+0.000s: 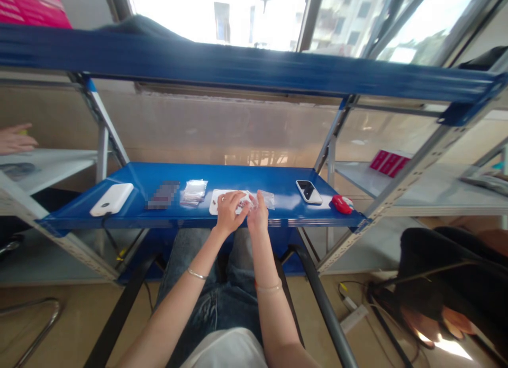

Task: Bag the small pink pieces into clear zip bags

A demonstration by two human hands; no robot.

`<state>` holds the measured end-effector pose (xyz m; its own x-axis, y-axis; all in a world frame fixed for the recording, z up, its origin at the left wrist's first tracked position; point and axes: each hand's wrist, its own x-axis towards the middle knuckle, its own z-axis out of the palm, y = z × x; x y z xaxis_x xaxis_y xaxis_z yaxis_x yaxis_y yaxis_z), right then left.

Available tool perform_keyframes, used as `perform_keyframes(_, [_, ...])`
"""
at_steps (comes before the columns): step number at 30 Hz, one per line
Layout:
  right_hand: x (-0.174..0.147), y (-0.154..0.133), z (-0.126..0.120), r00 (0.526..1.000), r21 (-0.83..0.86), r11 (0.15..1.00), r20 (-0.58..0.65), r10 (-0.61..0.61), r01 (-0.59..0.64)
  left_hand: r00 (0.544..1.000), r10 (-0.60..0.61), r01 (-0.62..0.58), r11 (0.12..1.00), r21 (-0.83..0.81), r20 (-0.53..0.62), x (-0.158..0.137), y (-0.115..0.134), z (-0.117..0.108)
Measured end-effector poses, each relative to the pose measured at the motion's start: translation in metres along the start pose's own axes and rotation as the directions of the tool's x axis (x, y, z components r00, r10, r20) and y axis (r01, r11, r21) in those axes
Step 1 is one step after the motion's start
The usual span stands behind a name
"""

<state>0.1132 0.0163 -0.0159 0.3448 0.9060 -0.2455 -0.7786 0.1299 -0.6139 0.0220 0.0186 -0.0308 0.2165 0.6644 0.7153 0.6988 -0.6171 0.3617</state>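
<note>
Both hands meet at the front edge of the blue shelf (166, 172), fingers pinched on a small clear plastic bag (265, 199): left hand (229, 212) on its near end, right hand (259, 214) beside it. The bag is transparent and crinkled, lying partly over a white sheet (216, 201). A stack of similar bags (193, 192) sits just left.

I can read no text, label, brand or number anywhere in this view. The pink box (34, 7) at the upper left carries pale lines of print, too blurred for me to make out. The red cards (389, 162) on the right-hand shelf show white marks that I cannot resolve. The dark item (163, 195) on the blue shelf (254, 177) is pixelated, so nothing on it is readable.
</note>
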Motion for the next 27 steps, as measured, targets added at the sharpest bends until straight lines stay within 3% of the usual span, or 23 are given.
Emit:
perform_keyframes(4, [-0.007, 0.001, 0.003, 0.989, -0.017, 0.999, 0.146, -0.031, 0.033, 1.000, 0.013, -0.012, 0.999, -0.044, 0.015, -0.007, 0.020, -0.003])
perform_keyframes(10, [-0.009, -0.004, 0.007, 0.980, -0.076, 0.997, 0.198, 0.019, -0.005, 0.966, -0.242, 0.211, 0.944, -0.253, -0.096, -0.006, 0.013, -0.013])
perform_keyframes(17, [-0.008, 0.001, 0.005, 0.985, -0.149, 0.985, 0.162, -0.065, 0.090, 0.874, -0.484, 0.352, 0.704, -0.617, -0.053, -0.011, 0.001, -0.034])
perform_keyframes(21, [-0.011, 0.001, 0.006, 0.986, -0.156, 0.983, 0.145, -0.078, 0.101, 0.839, -0.542, 0.367, 0.617, -0.696, -0.039, -0.009, -0.004, -0.037])
perform_keyframes(24, [-0.011, 0.000, 0.006, 0.986, -0.173, 0.978, 0.138, -0.096, 0.119, 0.828, -0.559, 0.404, 0.537, -0.740, 0.047, -0.008, -0.005, -0.038])
perform_keyframes(27, [-0.012, -0.004, 0.006, 0.986, -0.193, 0.971, 0.114, -0.119, 0.139, 0.816, -0.523, 0.503, 0.431, -0.749, 0.247, -0.008, -0.004, -0.039])
